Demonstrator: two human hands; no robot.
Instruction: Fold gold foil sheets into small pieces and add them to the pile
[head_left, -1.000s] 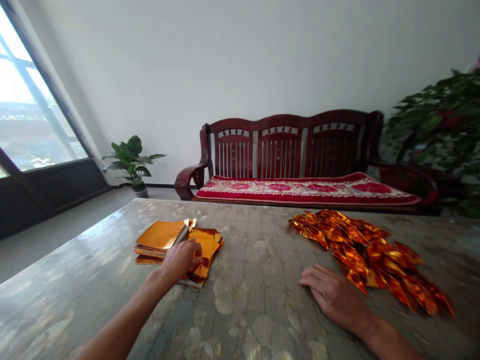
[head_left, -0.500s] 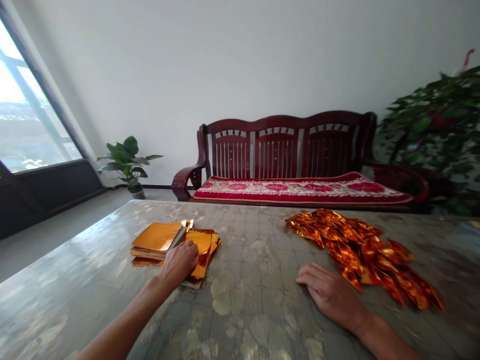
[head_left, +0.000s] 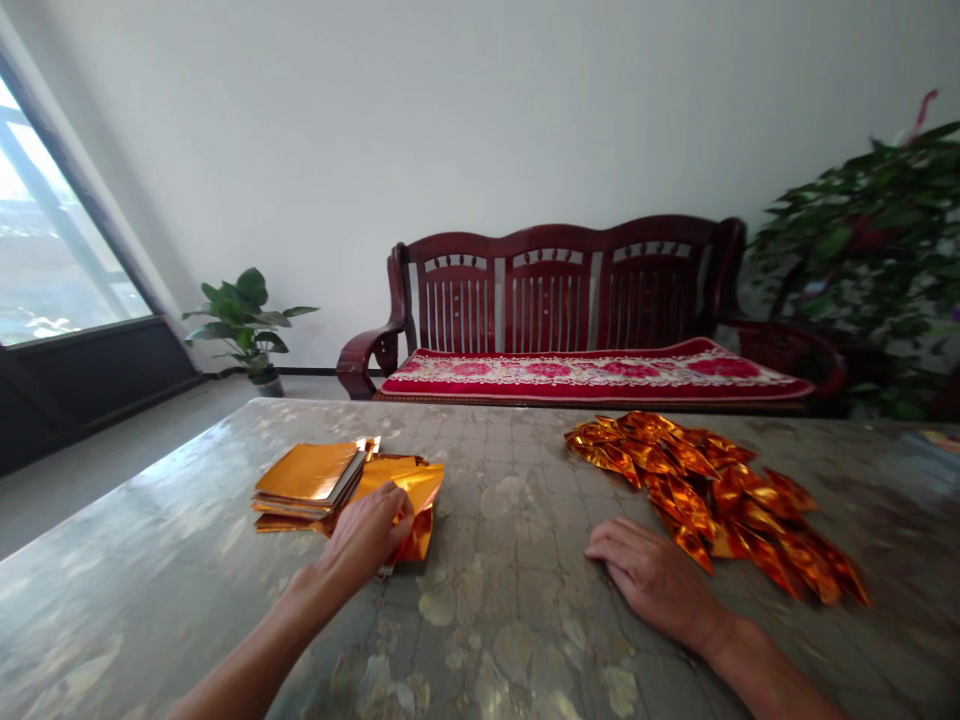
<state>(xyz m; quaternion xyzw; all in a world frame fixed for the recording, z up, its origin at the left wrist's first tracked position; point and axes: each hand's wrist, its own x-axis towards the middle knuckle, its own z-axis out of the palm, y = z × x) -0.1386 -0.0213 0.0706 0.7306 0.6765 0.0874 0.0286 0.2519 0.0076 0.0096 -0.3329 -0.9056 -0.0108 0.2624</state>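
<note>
My left hand (head_left: pixel 369 525) is closed on a sheet of gold foil paper (head_left: pixel 401 482), whose right side is lifted and bent. That sheet lies on top of a loose, uneven pile. Just left of it, a neater stack of gold foil paper (head_left: pixel 307 470) shows pale edges. My right hand (head_left: pixel 649 575) rests palm down on the table, its fingers loosely bent and nothing visible in them. Close to its right lies a heap of folded foil pieces (head_left: pixel 690 465), shiny orange-gold and pointed. The left thumb is partly hidden by the hand.
The table (head_left: pixel 495 620) has a glossy, flower-patterned cover. Behind it stands a dark red wooden bench (head_left: pixel 551 290) with a red floral cushion (head_left: pixel 592 372). A potted plant (head_left: pixel 251 310) is at the back left, and a large leafy plant (head_left: pixel 870 250) at the right.
My left hand has pulled the top foil sheet up and slightly to the right, so it now bends away from the pile. My right hand stays in place. The view has shifted slightly.
</note>
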